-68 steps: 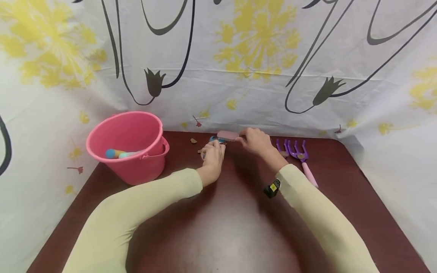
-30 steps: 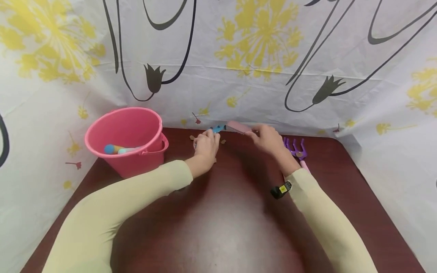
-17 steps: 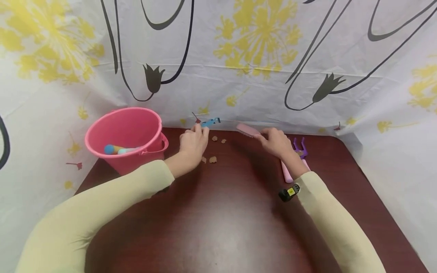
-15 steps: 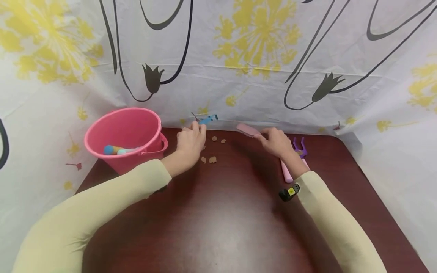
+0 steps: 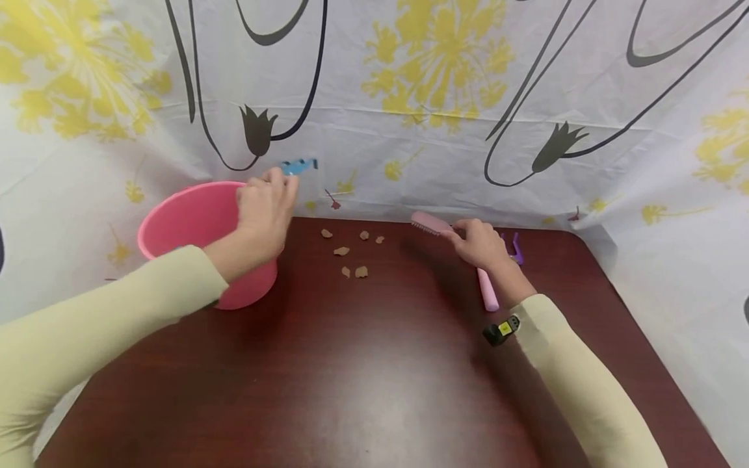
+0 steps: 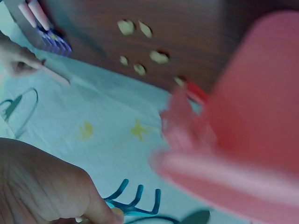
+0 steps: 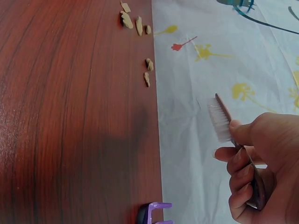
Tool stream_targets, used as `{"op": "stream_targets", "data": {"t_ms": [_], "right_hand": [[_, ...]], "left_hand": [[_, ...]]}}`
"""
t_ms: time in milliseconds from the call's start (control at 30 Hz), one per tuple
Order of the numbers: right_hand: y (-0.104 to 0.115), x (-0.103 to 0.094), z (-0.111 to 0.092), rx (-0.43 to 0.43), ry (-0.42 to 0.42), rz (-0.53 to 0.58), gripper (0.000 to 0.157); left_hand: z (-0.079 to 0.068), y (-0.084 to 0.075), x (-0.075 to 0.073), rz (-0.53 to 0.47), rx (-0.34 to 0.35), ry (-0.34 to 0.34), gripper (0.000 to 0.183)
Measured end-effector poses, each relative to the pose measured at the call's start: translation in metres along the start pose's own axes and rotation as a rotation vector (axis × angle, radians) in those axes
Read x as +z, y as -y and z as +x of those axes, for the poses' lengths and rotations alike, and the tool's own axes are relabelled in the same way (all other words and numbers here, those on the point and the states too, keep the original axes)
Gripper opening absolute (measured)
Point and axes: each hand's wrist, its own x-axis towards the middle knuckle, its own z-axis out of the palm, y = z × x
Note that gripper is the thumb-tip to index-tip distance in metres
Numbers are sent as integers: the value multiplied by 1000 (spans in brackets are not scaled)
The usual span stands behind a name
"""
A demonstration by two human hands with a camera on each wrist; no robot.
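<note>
My left hand (image 5: 260, 211) grips a small blue hand rake (image 5: 300, 166) and is raised over the right rim of the pink bucket (image 5: 248, 286). Three curved tines of the rake show in the left wrist view, while the hand hides its handle. At the back right, my right hand (image 5: 480, 246) holds a pink brush (image 5: 431, 223) by its handle above the table. White bristles face down and left, clear in the right wrist view. Several small tan-brown crumbly pieces (image 5: 342, 251) lie on the table between the bucket and the brush.
Beside the right forearm lie hand rakes with purple tines (image 5: 517, 250) and pink handles (image 5: 487, 290), partly hidden by it. A white patterned sheet (image 5: 374, 175) stands behind and at both sides of the dark red-brown table (image 5: 351, 364).
My left hand has lifted the blue rake off the table and carried it left to the bucket, uncovering the brown pieces. My right hand has moved the brush slightly right, away from them.
</note>
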Motion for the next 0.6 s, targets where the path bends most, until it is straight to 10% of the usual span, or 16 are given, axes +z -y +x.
{"op": "stream_targets", "data": {"t_ms": [600], "right_hand": [[-14,-6,-2,32,-4,22,40]], "left_hand": [[-43,83,-18,88,-119,154,30]]}}
